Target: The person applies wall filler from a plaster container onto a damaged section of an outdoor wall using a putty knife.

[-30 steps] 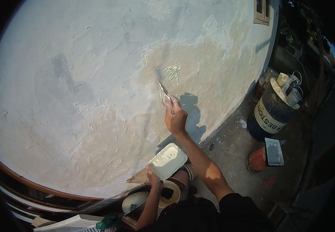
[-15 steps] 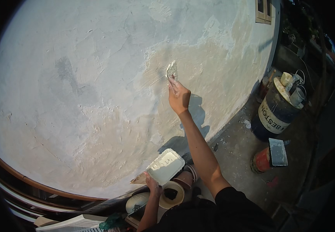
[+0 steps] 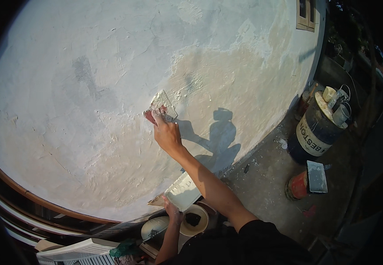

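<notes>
My right hand [image 3: 168, 138] is closed on the reddish handle of a putty knife [image 3: 164, 102], whose broad blade is smeared with cream putty and lies close against the wall [image 3: 125, 57]. Below, my left hand [image 3: 173, 210] grips the near left side of a white tray [image 3: 179, 204] of cream putty; my right forearm covers the tray's right part. A wooden-looking flat piece [image 3: 157, 202] sticks out beside the left hand. The wall bears rough pale patches and a beige area, and my shadow falls on it.
On the right stands a dark drum [image 3: 310, 137] with cans and a cup on its lid. Nearer is a red bucket [image 3: 298, 185] with a grey tray [image 3: 317, 176] on top. By my feet are a cream bucket [image 3: 200, 227] and a white slatted object [image 3: 83, 251].
My right hand has swung left and down with the putty knife, its blade now turned flatter to the wall. Fresh putty ridges show where it was. The left hand keeps the tray.
</notes>
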Demonstrator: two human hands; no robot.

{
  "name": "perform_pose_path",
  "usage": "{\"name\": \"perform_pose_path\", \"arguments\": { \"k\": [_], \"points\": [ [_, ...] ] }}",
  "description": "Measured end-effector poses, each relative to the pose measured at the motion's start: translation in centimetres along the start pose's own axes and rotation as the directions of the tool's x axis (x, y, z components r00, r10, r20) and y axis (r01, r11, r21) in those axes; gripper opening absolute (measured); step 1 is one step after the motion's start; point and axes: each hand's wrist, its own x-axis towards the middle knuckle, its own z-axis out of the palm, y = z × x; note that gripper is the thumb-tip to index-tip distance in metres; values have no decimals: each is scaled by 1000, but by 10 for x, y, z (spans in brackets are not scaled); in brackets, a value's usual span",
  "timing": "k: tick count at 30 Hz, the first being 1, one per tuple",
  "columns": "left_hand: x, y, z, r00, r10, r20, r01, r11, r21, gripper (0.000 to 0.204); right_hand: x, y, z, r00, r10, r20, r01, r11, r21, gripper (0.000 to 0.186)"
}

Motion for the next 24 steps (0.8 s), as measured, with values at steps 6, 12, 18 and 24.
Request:
{"name": "perform_pose_path", "arguments": {
  "k": [6, 12, 18, 24],
  "points": [
    [-21, 6, 4, 999, 38, 18, -37, 999, -13, 63, -23, 11, -29, 947, -80, -312, 136, 977, 162, 31],
    [-25, 1, 0, 999, 49, 0, -49, 998, -32, 65, -15, 118, -103, 697, 439, -566, -335, 898, 284, 25],
    [-18, -6, 0, 997, 81, -8, -81, 996, -41, 66, -11, 161, -74, 719, 482, -501, -320, 869, 377, 26],
    [-8, -13, 2, 992, 125, -13, -125, 992, -13, 64, -13, 83, -28, 926, 259, -276, -158, 927, 340, 28]
  ]
}}
